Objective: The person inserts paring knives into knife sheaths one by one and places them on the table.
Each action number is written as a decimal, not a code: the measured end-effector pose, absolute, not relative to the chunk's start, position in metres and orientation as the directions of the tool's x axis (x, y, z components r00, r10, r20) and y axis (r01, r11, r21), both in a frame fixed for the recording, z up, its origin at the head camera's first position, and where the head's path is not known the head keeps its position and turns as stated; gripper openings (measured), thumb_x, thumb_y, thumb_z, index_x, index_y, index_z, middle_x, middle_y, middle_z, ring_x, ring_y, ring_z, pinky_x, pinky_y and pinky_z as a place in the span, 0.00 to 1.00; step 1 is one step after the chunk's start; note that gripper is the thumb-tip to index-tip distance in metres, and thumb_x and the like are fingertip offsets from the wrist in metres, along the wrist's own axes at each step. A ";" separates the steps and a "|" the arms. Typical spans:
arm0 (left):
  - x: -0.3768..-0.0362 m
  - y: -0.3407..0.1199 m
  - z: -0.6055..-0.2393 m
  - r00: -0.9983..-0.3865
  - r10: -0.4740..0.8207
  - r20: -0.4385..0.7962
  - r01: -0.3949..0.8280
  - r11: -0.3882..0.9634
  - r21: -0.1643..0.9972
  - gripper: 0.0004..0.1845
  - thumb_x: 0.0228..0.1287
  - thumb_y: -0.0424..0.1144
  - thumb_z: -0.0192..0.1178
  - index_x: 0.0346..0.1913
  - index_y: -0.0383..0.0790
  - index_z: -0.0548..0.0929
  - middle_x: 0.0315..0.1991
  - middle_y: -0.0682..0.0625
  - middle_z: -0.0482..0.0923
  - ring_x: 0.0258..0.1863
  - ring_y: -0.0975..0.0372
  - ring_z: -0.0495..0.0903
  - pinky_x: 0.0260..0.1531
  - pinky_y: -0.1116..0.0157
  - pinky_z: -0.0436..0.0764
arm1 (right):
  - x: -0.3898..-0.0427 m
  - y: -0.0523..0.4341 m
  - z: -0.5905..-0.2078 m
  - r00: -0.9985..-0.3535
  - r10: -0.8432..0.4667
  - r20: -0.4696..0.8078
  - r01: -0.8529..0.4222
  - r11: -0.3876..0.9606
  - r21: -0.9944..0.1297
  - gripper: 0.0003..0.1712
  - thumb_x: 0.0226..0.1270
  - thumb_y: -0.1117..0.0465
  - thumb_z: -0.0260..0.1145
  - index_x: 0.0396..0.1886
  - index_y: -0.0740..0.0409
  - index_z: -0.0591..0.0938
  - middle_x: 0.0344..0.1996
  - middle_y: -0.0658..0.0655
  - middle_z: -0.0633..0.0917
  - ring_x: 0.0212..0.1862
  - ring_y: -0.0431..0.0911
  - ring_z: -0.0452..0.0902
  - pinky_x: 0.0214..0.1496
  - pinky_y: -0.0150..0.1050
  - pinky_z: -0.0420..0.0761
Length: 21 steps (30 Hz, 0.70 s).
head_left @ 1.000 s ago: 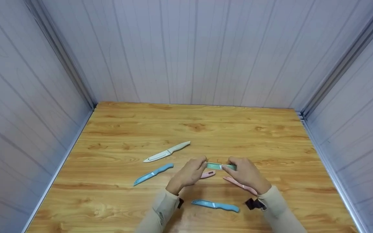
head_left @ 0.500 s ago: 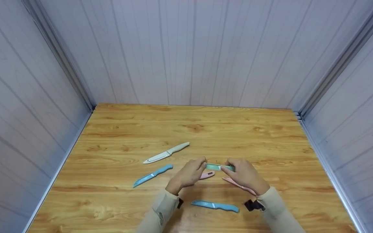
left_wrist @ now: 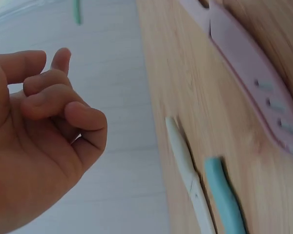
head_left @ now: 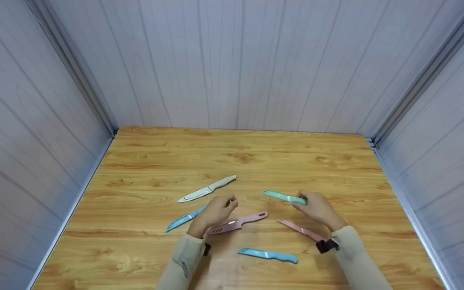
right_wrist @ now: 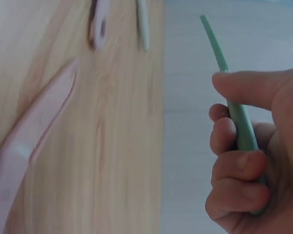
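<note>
My right hand (head_left: 316, 209) grips a mint-green knife (head_left: 280, 195) by its handle, raised above the table, with its blade end pointing left. In the right wrist view, several fingers wrap the green handle (right_wrist: 244, 126) and the thumb presses along it. My left hand (head_left: 214, 211) holds nothing; its fingers hang loosely curled, as the left wrist view shows. Beneath that hand lies a pink knife (head_left: 252, 218) with slots in its broad blade cover (left_wrist: 256, 80). A blue knife (head_left: 181, 220) lies just left of it, its handle partly hidden by the hand.
Beyond the left hand lies a white knife (head_left: 210, 189). Another pink knife (head_left: 297, 228) rests below the right hand, partly covered by the wrist. Nearer the front is a second blue knife (head_left: 268, 255). Pale panel walls (head_left: 232, 64) bound the wooden table (head_left: 143, 161) at back and sides.
My left hand has let go of the green knife's blade end and moved left, uncovering the slotted pink knife. My right hand has shifted right, still holding the green knife.
</note>
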<state>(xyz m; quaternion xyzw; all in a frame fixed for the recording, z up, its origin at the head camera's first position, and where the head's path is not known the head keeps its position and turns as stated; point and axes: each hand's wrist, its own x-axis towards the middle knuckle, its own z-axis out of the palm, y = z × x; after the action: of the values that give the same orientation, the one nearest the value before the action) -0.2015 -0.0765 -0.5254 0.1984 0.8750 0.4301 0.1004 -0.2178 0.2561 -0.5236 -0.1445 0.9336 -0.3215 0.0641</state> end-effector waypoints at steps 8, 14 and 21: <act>-0.198 -0.106 -0.529 -0.905 0.423 -0.037 0.239 0.579 0.779 0.12 0.75 0.39 0.43 0.37 0.41 0.76 0.23 0.55 0.67 0.21 0.64 0.63 0.24 0.65 0.66 | -0.236 0.283 -0.541 -0.956 -0.277 -0.093 -0.180 0.809 -0.560 0.09 0.68 0.60 0.61 0.43 0.59 0.76 0.18 0.51 0.71 0.19 0.42 0.62 0.21 0.36 0.63; -0.194 -0.118 -0.530 -0.919 0.394 -0.021 0.232 0.583 0.779 0.12 0.75 0.39 0.44 0.36 0.41 0.77 0.24 0.54 0.68 0.23 0.63 0.65 0.27 0.64 0.68 | -0.247 0.289 -0.544 -0.952 -0.289 -0.103 -0.199 0.837 -0.510 0.10 0.69 0.60 0.60 0.44 0.61 0.75 0.25 0.53 0.77 0.24 0.44 0.66 0.25 0.39 0.66; -0.190 -0.126 -0.528 -0.916 0.400 0.017 0.261 0.565 0.783 0.13 0.75 0.40 0.44 0.36 0.39 0.77 0.26 0.53 0.70 0.24 0.63 0.66 0.28 0.64 0.69 | -0.257 0.298 -0.555 -0.944 -0.317 -0.090 -0.244 0.856 -0.455 0.08 0.68 0.63 0.61 0.42 0.64 0.75 0.33 0.59 0.80 0.33 0.49 0.74 0.35 0.48 0.74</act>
<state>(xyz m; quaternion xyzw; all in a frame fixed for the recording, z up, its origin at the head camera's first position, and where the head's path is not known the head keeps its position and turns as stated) -0.1904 -0.1256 -0.5275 0.1878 0.8807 0.4272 0.0812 -0.2574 0.2978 -0.5553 -0.1462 0.9599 -0.2248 0.0812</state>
